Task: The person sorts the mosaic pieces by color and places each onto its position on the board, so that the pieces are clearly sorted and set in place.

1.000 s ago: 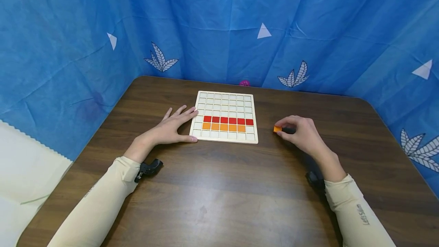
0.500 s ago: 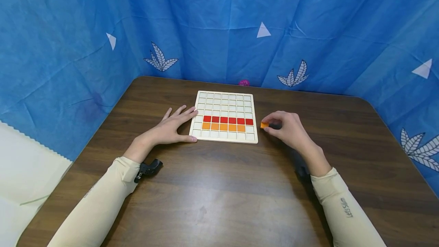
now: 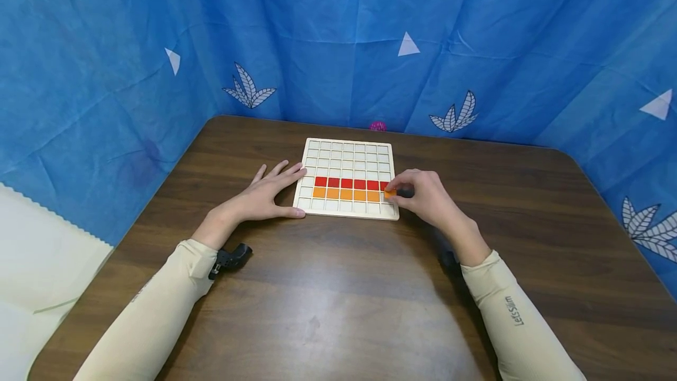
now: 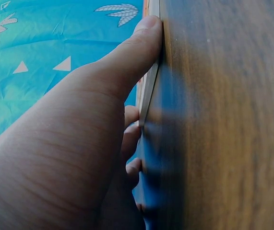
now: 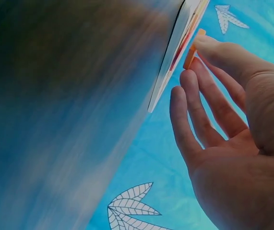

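Note:
A pale wooden grid board (image 3: pixel 349 156) lies on the table, with a row of red square tiles (image 3: pixel 346 183) and, nearer me, a row of orange square tiles (image 3: pixel 346 194). My left hand (image 3: pixel 254 199) is spread flat at the board's left side, thumb and fingertips at its edge. Between thumb and fingertips my right hand (image 3: pixel 427 194) pinches a loose orange tile (image 5: pixel 193 50). In the head view that tile overlaps the right end of the orange row; the right wrist view shows it close above the board, tilted. My right fingers partly cover the last red tile.
The brown wooden table (image 3: pixel 317 298) reaches back to a blue curtain (image 3: pixel 328 46) printed with white triangles and leaves. A black wrist device (image 3: pixel 231 258) sits under my left wrist. White cloth (image 3: pixel 42 275) hangs beyond the table's left edge.
My right hand has carried the orange tile leftward, from the table beside the board to over its right column. My left hand stays in place.

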A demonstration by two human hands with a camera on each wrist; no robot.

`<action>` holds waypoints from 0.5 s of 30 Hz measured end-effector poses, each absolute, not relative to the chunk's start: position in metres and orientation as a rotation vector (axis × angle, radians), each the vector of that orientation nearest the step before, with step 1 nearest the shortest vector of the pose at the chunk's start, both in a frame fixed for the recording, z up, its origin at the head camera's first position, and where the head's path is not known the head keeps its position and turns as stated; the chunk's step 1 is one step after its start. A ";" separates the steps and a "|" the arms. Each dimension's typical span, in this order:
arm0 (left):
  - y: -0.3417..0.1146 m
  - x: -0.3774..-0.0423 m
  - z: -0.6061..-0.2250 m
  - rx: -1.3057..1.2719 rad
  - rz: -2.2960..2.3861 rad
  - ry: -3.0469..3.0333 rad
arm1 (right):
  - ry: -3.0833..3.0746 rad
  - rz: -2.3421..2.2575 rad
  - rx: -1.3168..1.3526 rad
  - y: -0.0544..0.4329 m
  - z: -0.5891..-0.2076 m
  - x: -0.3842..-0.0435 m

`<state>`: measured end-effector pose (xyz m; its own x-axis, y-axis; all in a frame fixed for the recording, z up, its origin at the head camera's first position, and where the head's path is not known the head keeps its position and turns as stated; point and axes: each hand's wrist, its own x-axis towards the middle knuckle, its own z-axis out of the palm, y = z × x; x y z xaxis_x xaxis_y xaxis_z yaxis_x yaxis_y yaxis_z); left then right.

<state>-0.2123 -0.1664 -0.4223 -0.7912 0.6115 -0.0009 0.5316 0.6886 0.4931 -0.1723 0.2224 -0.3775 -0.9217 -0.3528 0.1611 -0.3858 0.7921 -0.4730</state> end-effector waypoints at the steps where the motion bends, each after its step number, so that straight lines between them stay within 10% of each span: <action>1: -0.166 -0.212 -0.422 0.930 0.719 2.733 | -2.916 0.790 0.605 0.223 -0.378 -0.173; 15: -0.165 -0.214 -0.424 0.929 0.709 2.741 | -2.933 0.769 0.651 0.220 -0.382 -0.173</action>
